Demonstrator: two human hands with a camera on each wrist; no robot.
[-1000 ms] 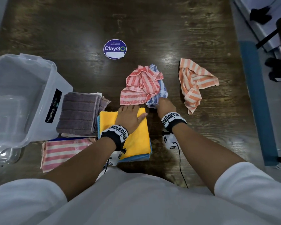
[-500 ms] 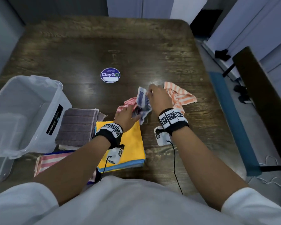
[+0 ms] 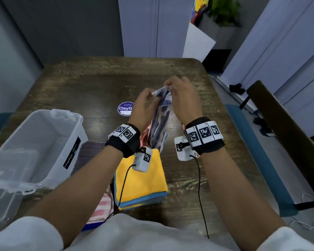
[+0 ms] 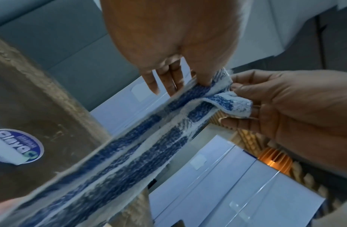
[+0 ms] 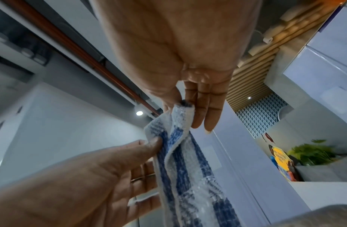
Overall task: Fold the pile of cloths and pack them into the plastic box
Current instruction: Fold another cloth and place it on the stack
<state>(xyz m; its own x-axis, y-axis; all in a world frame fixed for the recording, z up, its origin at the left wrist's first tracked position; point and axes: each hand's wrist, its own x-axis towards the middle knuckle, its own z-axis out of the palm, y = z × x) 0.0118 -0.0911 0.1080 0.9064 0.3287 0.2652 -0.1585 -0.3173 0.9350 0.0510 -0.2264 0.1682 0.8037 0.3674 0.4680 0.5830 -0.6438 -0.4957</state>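
Note:
A blue-and-white striped cloth (image 3: 159, 124) hangs in the air over the table, bunched lengthwise. My left hand (image 3: 150, 96) pinches its top edge, thumb against fingers, as the left wrist view shows (image 4: 199, 79). Close beside it, my right hand (image 3: 170, 87) pinches the same top corner (image 5: 183, 107). The clear plastic box (image 3: 62, 124) stands at the left, with no cloths in it. Near me lies a stack of folded cloths with a yellow one on top (image 3: 140, 176). A folded grey cloth (image 3: 91, 151) lies next to the box. A red striped cloth (image 3: 144, 134) shows behind my left wrist.
A round ClayGo sticker (image 3: 124, 108) is on the dark wooden table (image 3: 80, 87). A pink striped cloth (image 3: 101, 205) lies under the stack near the front edge. A clear lid (image 3: 2, 205) sits by the box. A dark chair (image 3: 288, 134) stands to the right.
Both hands have lifted the blue striped cloth off the table and raised it higher. The left hand left the yellow stack and joined the right at the cloth's top edge.

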